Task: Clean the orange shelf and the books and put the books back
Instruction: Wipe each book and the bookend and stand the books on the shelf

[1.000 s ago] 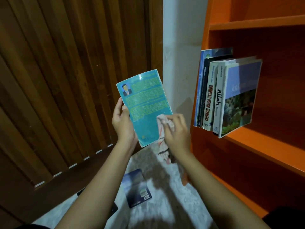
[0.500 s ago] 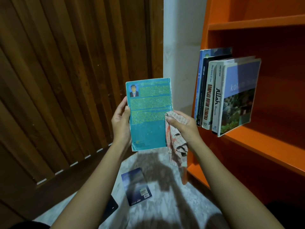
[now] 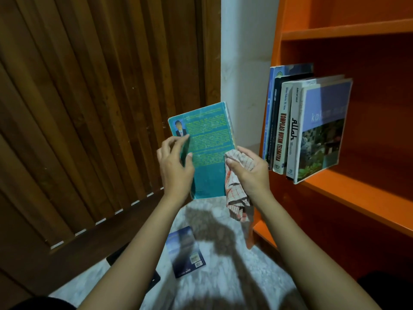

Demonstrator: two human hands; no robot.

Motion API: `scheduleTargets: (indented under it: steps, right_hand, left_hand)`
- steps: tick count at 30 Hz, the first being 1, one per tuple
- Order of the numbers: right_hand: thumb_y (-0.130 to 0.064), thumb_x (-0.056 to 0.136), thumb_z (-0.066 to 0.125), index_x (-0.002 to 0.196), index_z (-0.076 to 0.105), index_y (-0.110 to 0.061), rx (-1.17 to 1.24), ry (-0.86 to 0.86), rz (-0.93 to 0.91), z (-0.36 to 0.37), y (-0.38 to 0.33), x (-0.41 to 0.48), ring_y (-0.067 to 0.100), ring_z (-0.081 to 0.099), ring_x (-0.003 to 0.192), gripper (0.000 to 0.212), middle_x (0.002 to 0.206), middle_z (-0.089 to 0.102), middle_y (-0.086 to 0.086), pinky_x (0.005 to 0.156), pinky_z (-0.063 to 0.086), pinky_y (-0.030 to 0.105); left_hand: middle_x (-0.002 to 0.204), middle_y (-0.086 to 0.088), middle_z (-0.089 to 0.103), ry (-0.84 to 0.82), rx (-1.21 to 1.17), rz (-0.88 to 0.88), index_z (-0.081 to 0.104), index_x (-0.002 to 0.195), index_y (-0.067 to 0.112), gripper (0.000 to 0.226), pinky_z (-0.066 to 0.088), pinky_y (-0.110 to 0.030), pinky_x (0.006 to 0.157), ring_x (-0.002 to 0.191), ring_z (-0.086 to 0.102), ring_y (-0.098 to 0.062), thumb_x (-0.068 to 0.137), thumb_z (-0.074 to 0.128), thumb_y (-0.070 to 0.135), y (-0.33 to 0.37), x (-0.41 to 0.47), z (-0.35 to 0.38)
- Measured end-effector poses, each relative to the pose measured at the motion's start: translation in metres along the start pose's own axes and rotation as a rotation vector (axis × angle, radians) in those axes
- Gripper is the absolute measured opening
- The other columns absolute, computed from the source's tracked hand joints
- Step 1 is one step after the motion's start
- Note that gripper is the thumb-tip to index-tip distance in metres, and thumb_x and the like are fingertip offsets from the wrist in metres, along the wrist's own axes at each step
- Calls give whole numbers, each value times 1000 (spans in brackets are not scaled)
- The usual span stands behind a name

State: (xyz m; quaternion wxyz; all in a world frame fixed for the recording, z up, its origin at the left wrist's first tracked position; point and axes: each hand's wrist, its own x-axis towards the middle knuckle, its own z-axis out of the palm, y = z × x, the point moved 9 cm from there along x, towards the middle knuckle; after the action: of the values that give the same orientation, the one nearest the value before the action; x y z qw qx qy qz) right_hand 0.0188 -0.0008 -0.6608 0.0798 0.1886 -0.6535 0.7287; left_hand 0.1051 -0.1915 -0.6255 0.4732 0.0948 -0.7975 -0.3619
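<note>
The left hand (image 3: 176,168) has slid onto the front of the teal book (image 3: 210,151) and grips its left edge. The right hand (image 3: 250,173) squeezes the cloth (image 3: 237,195), which is now at the book's right edge. This side looks wiped. The book is left of the orange shelf (image 3: 357,198), not back on it yet.

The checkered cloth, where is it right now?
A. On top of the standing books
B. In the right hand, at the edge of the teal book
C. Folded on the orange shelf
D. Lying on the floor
B: the right hand grips the checkered cloth at the right edge of the teal book, which the left hand holds.
</note>
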Motion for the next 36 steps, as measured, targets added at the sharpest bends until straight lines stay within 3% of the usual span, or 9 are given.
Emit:
scheduleTargets:
  steps: [5,9,12,15,22,26,29,33,36]
  right_hand:
    - [-11,75,76,110,67,-16,-263,27,-154,8,-20,-14,-3,62,76,37,84,65,-14,71,49,10]
    - [-22,72,75,107,68,-22,-501,71,-367,17,-37,-32,16,67,77,35,87,72,-2,66,55,35]
    - [-24,73,69,109,65,-23,-542,99,-486,26,-39,-42,26,67,77,37,87,71,3,61,54,39]
    - [-30,74,59,113,64,-21,-548,93,-536,34,-40,-46,27,65,75,40,86,68,3,58,52,38]
    - [-31,78,58,118,63,-20,-677,129,-591,41,-40,-48,19,64,75,42,92,67,-2,56,47,29]
    - [-25,81,66,118,64,-15,-621,12,-670,47,-49,-43,16,65,92,38,106,67,0,68,50,25]
    - [-24,87,63,109,65,-15,-527,-18,-618,35,-56,-30,5,59,88,24,103,65,-3,70,44,14]
    - [-25,92,58,97,55,-16,-332,183,-317,-2,-56,6,-6,52,66,11,87,55,-5,52,38,6]
    - [-31,91,58,92,49,-19,-301,183,-322,3,-70,22,2,52,65,15,85,55,-2,52,43,20]
  left_hand:
    - [127,3,51,-53,-110,15,50,136,21,40,51,-35,92,113,53,-11,95,53,21,15,-2,9]
    - [102,30,56,-6,-229,-61,45,139,30,50,52,-26,84,92,58,7,91,56,40,23,-4,4]
    - [93,43,54,-11,-291,-108,30,145,36,71,56,-28,82,86,62,7,84,64,50,32,-2,6]
    - [109,31,56,16,-250,-106,24,147,36,79,56,-39,85,93,62,6,82,68,46,41,0,5]
    - [69,11,52,44,-277,-31,14,151,12,63,39,-18,47,47,48,-5,97,48,18,51,5,7]
    - [107,-9,63,111,-379,-22,17,149,8,56,58,-33,70,85,66,-17,99,41,19,50,19,-2]
    - [115,-9,62,150,-438,-55,18,148,8,60,56,-46,81,97,66,-17,95,40,23,39,29,-12]
    - [127,-9,57,107,-535,-158,20,148,8,54,53,-43,91,110,62,-20,98,40,18,21,30,-11]
    - [136,-11,51,69,-560,-237,25,148,8,48,52,-28,90,114,58,-18,102,36,13,11,22,-5]
